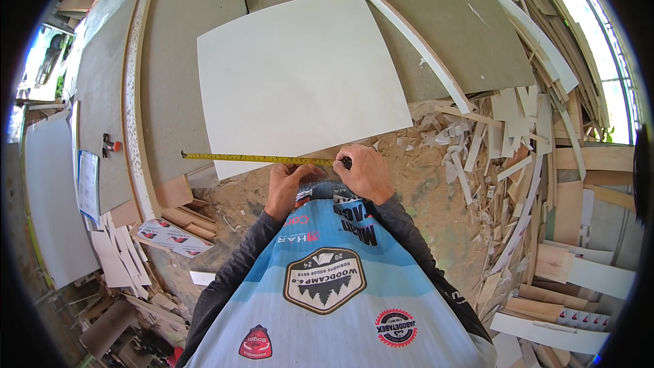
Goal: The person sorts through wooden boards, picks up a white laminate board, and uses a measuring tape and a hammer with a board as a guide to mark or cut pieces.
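Observation:
A yellow tape measure has its blade drawn out to the left, across the near edge of a large white panel. The blade's hooked end sticks out past the panel's left side. My right hand is closed around the dark tape case, which my fingers mostly cover. Nearer the middle, my left hand pinches at the blade with thumb and fingers; its fingertips are partly hidden. Both hands are just in front of my shirt, below the panel.
A long white-faced strip lies right of the panel, and another long strip stands at left. A red-and-black tool and a paper sheet lie farther left. Wood offcuts pile up at right.

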A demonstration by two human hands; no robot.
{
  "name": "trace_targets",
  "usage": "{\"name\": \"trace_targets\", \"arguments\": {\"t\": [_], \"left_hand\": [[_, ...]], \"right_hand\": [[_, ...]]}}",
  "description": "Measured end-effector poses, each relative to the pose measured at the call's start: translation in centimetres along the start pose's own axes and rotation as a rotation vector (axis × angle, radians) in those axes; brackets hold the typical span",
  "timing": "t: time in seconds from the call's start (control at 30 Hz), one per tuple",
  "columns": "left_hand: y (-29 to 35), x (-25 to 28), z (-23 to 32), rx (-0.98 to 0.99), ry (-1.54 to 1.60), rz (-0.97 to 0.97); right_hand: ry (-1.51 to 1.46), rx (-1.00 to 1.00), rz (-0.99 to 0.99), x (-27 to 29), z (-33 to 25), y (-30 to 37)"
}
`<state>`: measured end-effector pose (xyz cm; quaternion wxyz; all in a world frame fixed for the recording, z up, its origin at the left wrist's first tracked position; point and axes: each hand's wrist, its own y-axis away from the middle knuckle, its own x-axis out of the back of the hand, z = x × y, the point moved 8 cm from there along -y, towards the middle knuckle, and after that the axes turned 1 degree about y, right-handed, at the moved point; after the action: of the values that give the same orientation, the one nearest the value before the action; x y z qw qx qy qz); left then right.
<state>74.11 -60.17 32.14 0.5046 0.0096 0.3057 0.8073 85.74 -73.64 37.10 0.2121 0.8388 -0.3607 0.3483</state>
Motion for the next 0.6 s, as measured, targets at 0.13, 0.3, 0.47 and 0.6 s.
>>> {"name": "trace_targets", "arguments": {"t": [0.13,0.3,0.47,0.6], "left_hand": [[0.03,0.06,0.04,0.014,0.006,0.005],[-0.23,0.34,-0.29,0.008,0.012,-0.002],[-0.47,0.43,-0.48,0.006,0.028,-0.008],[-0.59,0.44,-0.50,0.020,0.019,-0.010]], "right_hand": [[0.007,0.004,0.009,0.03,-0.10,-0.12],[0.014,-0.001,0.007,-0.08,-0.02,-0.19],[0.009,-0.014,0.001,-0.33,0.25,-0.32],[-0.006,-0.023,-0.007,-0.40,0.37,-0.41]]}}
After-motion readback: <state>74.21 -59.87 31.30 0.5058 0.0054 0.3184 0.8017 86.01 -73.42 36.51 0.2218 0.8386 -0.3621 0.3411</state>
